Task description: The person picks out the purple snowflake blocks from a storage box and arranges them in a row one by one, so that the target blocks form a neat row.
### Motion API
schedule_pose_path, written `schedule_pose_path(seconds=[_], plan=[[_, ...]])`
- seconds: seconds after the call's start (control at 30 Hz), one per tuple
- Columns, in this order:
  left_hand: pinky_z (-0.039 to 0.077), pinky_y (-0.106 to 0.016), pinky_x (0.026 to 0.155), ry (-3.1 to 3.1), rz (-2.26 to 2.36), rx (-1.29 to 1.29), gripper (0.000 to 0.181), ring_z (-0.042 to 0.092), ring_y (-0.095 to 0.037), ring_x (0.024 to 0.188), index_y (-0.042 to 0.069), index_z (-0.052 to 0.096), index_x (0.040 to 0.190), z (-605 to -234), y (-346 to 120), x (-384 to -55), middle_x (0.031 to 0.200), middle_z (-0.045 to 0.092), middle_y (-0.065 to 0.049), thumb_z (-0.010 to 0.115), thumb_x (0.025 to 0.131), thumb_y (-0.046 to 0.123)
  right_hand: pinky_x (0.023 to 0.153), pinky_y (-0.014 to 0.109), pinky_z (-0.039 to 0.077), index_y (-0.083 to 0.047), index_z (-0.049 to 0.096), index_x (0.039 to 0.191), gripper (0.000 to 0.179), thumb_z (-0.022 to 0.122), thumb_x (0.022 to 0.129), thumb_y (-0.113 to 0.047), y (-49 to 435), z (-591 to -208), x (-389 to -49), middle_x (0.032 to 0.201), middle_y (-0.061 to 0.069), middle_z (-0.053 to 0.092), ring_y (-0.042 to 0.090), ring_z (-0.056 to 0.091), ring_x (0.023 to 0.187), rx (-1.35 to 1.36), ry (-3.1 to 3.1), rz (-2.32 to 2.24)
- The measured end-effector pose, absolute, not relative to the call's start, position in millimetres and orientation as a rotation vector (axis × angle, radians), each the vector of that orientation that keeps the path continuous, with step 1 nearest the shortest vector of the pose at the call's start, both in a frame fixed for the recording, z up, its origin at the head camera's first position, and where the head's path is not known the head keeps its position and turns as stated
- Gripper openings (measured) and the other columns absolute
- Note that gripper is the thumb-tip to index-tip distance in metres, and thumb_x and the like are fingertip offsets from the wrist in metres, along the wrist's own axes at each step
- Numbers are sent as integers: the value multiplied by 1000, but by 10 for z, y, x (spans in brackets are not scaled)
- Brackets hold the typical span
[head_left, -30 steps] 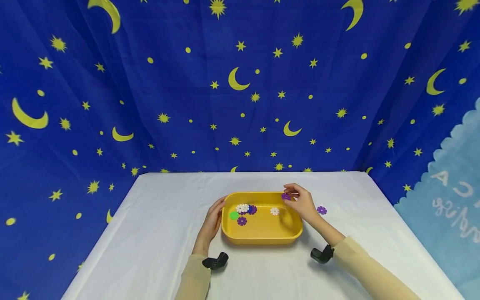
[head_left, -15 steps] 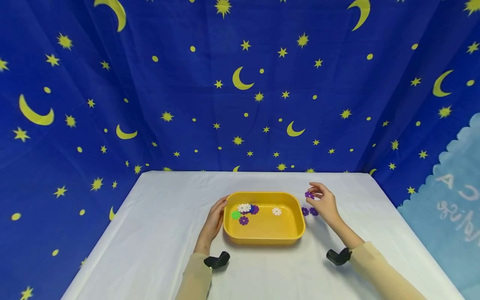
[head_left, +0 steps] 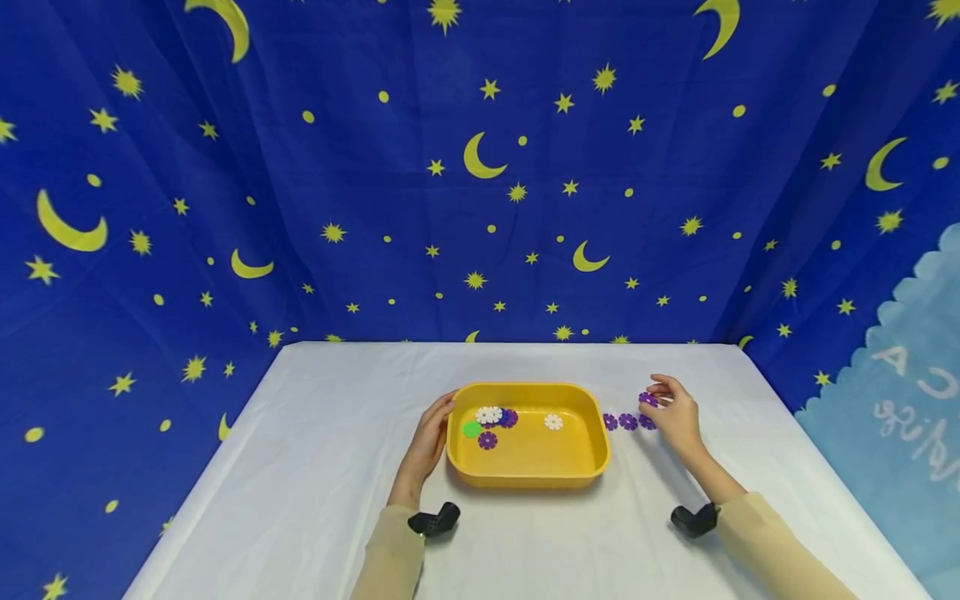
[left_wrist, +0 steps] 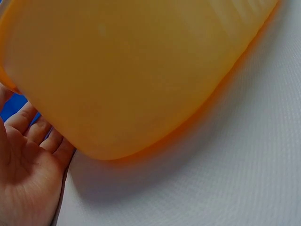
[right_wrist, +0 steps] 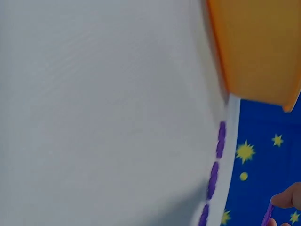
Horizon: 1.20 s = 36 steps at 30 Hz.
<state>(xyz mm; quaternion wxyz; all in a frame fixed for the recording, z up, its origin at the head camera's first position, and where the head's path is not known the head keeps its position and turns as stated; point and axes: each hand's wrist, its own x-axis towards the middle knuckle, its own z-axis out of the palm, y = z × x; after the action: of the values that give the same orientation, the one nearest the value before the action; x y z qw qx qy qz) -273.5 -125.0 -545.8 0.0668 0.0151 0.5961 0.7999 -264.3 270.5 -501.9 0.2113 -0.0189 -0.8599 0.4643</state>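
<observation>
My right hand (head_left: 678, 421) pinches a purple interlocking disc (head_left: 648, 399), notched like a flower, between thumb and fingers above the table. Beneath and left of it, a row of purple discs (head_left: 627, 422) lies on the cloth, right of the yellow tray (head_left: 528, 482). In the right wrist view, the held disc (right_wrist: 267, 215) shows edge-on at the lower right corner. My left hand (head_left: 426, 446) rests against the tray's left side. The left wrist view shows its fingers (left_wrist: 40, 129) fairly straight along the outer wall, fingertips partly hidden behind the tray.
Inside the tray, white discs (head_left: 489, 415), a green disc (head_left: 472, 429), a blue one and purple ones (head_left: 487, 440) lie at the left. A single white disc (head_left: 552, 422) lies further right. A blue star-patterned curtain (head_left: 525, 250) stands behind the white-covered table (head_left: 525, 550).
My right hand has moved right from over the tray with a purple disc in it. More purple discs in the row have come into view. The left hand stays at the tray.
</observation>
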Motion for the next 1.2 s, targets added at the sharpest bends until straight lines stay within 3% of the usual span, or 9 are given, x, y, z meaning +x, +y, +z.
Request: schedule_pose_path(seconds=[0.27, 0.7, 0.9, 1.13, 1.2], plan=[[45, -16, 101, 1780, 2418, 55, 47, 51, -8, 120, -1, 45, 138, -5469, -1264, -2746, 144, 44, -17, 46, 100, 25, 73, -3, 39, 10, 55, 121, 49, 68, 74, 9, 2893, -5163, -2662, 104, 29, 63, -13, 46, 78, -129, -2390, 1308], [44, -17, 102, 1783, 2416, 75, 47, 50, -9, 121, -1, 44, 139, -5445, -1270, -2718, 144, 44, -17, 45, 100, 26, 66, -1, 40, 12, 57, 116, 46, 68, 72, 8, 3012, -5243, -2662, 99, 31, 65, -10, 47, 72, -227, -2456, 1244], [44, -18, 103, 1785, 2409, 70, 47, 49, -10, 123, 0, 45, 139, -5449, -1267, -2718, 144, 44, -16, 45, 100, 27, 62, -3, 36, 13, 55, 119, 49, 67, 72, 6, 3075, -5276, -2631, 103, 33, 64, -15, 44, 65, -285, -2544, 1233], [44, -20, 104, 1790, 2403, 62, 46, 49, -12, 123, 0, 46, 138, -5449, -1259, -2723, 143, 45, -16, 45, 100, 26, 66, -2, 38, 14, 55, 118, 52, 67, 68, 10, 3094, -5309, -2625, 106, 33, 63, 8, 57, 79, -254, -2566, 1215], [42, -22, 106, 1800, 2397, 59, 47, 48, -13, 125, 0, 45, 138, -5450, -1257, -2723, 144, 45, -16, 45, 100, 27, 67, -1, 41, 15, 55, 118, 52, 67, 68, 11, 3091, -5312, -2625, 106, 33, 63, 5, 56, 79, -246, -2559, 1224]])
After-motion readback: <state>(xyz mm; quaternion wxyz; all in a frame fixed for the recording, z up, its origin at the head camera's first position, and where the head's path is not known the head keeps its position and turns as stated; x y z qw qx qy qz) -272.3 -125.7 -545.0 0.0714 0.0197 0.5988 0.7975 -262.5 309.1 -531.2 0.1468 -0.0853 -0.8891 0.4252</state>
